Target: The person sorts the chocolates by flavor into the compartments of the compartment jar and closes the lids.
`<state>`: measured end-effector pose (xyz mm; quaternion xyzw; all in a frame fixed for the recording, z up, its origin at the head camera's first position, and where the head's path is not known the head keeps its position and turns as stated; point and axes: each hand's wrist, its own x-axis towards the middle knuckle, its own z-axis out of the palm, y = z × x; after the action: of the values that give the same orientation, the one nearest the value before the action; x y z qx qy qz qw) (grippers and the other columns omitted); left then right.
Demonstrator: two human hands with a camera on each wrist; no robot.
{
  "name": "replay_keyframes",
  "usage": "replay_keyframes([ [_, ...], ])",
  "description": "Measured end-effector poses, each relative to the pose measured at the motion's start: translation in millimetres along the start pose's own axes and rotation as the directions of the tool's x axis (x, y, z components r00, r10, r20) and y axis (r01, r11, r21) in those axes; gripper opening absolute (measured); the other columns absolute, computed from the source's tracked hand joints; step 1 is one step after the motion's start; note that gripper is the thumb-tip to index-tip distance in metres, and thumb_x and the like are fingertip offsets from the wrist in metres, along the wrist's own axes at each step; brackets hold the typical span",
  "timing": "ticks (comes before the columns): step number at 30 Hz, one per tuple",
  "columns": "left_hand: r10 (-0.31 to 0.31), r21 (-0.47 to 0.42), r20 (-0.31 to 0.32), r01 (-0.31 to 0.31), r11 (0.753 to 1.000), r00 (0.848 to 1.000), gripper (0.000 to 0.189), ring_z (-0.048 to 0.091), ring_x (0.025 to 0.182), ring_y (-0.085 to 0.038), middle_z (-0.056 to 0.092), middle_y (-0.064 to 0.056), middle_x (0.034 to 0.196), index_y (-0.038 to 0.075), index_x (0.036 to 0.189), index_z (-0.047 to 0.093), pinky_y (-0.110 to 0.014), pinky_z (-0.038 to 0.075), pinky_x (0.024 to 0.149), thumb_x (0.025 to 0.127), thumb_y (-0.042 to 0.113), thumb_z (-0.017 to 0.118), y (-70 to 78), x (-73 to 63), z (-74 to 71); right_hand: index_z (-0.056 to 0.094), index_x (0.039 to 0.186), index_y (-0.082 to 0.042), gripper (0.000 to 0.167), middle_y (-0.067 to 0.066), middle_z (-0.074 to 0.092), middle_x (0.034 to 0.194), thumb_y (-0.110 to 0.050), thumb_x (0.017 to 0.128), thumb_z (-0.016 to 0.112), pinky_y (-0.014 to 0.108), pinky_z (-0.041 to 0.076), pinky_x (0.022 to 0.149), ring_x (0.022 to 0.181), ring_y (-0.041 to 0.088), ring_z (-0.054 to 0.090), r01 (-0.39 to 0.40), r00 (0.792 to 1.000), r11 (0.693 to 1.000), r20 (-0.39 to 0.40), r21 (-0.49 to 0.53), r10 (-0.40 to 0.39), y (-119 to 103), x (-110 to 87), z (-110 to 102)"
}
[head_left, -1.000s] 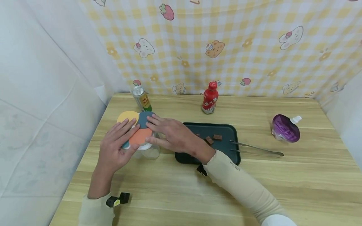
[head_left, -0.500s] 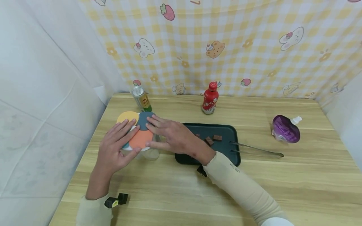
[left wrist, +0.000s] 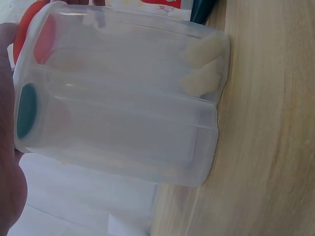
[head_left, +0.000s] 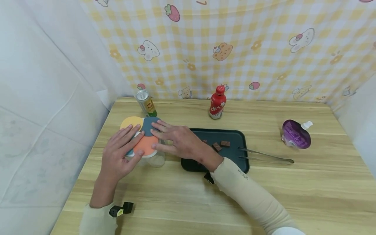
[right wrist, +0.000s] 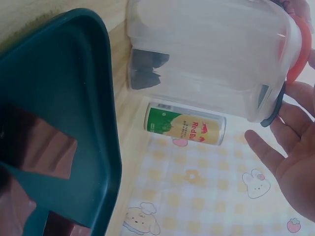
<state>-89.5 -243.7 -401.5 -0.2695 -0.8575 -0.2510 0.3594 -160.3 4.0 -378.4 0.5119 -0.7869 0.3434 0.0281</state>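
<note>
A clear plastic storage container [left wrist: 128,108] with several compartments stands upright on the table. Its white-rimmed lid [head_left: 144,146] has yellow, blue, orange and teal flaps. My left hand [head_left: 118,156] rests on the lid's left side, fingers straight over the yellow and orange flaps. From the right, my right hand [head_left: 185,142] lays its extended fingers on the blue flap, thumb by the orange flap's edge. Pale pieces [left wrist: 202,78] lie at the bottom of one compartment in the left wrist view. Dark pieces [right wrist: 147,69] lie in another in the right wrist view.
Right of the container is a dark green tray [head_left: 235,160] with brown chocolate pieces [head_left: 225,143]. Metal tongs [head_left: 270,154] lean over its right edge. A drink can [head_left: 146,103], a red bottle [head_left: 218,102] and a purple spouted pouch [head_left: 296,133] stand around the table.
</note>
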Motion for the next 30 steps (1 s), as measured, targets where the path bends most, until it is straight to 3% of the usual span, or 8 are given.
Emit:
replay_keyframes([
  [8, 0.021, 0.016, -0.002, -0.02, 1.0, 1.0, 0.058, 0.06, 0.125, -0.04, 0.067, -0.014, 0.134, 0.001, 0.122, 0.076, -0.043, 0.038, 0.115, 0.102, 0.052, 0.055, -1.7, 1.2, -1.7, 0.059, 0.144, -0.011, 0.053, 0.005, 0.045, 0.156, -0.041, 0.101, 0.067, 0.036, 0.044, 0.111, 0.147, 0.011, 0.032, -0.034, 0.998, 0.997, 0.048, -0.063, 0.037, -1.6, 4.7, -3.7],
  [14, 0.039, 0.014, -0.021, -0.038, 0.999, 0.999, 0.056, 0.061, 0.123, -0.042, 0.067, -0.015, 0.132, 0.0, 0.119, 0.076, -0.043, 0.039, 0.115, 0.101, 0.049, 0.057, -2.7, -0.7, 0.3, 0.057, 0.146, -0.018, 0.051, 0.002, 0.038, 0.16, -0.044, 0.103, 0.063, 0.056, 0.024, 0.121, 0.15, 0.01, 0.026, -0.071, 0.99, 0.99, 0.11, -0.12, 0.084, -6.1, 5.4, -5.9],
  [18, 0.036, 0.013, -0.026, -0.036, 0.999, 0.999, 0.055, 0.062, 0.123, -0.043, 0.067, -0.015, 0.132, -0.001, 0.118, 0.077, -0.042, 0.039, 0.115, 0.101, 0.048, 0.057, -1.8, -2.4, 0.8, 0.056, 0.147, -0.019, 0.051, 0.002, 0.035, 0.161, -0.046, 0.104, 0.06, 0.056, 0.022, 0.122, 0.151, 0.011, 0.024, -0.076, 0.985, 0.988, 0.141, -0.136, 0.095, -7.9, 6.0, -6.6],
  [26, 0.023, -0.006, -0.013, -0.023, 1.0, 1.0, 0.056, 0.06, 0.125, -0.043, 0.067, -0.014, 0.133, -0.001, 0.119, 0.076, -0.043, 0.038, 0.116, 0.101, 0.049, 0.058, -1.4, -1.6, 1.3, 0.057, 0.146, -0.018, 0.051, 0.003, 0.037, 0.16, -0.046, 0.103, 0.061, 0.049, 0.033, 0.118, 0.151, 0.012, 0.025, -0.066, 0.987, 0.988, 0.137, -0.139, 0.085, -8.0, 5.2, -8.7],
  [30, 0.003, -0.028, -0.012, -0.004, 1.0, 1.0, 0.057, 0.06, 0.126, -0.042, 0.067, -0.014, 0.133, 0.0, 0.119, 0.076, -0.042, 0.037, 0.116, 0.1, 0.052, 0.059, -1.9, -1.6, 1.7, 0.058, 0.146, -0.017, 0.051, 0.004, 0.037, 0.16, -0.046, 0.104, 0.06, 0.051, 0.03, 0.12, 0.151, 0.012, 0.025, -0.066, 0.989, 0.991, 0.126, -0.119, 0.081, -6.8, 3.2, -8.4],
])
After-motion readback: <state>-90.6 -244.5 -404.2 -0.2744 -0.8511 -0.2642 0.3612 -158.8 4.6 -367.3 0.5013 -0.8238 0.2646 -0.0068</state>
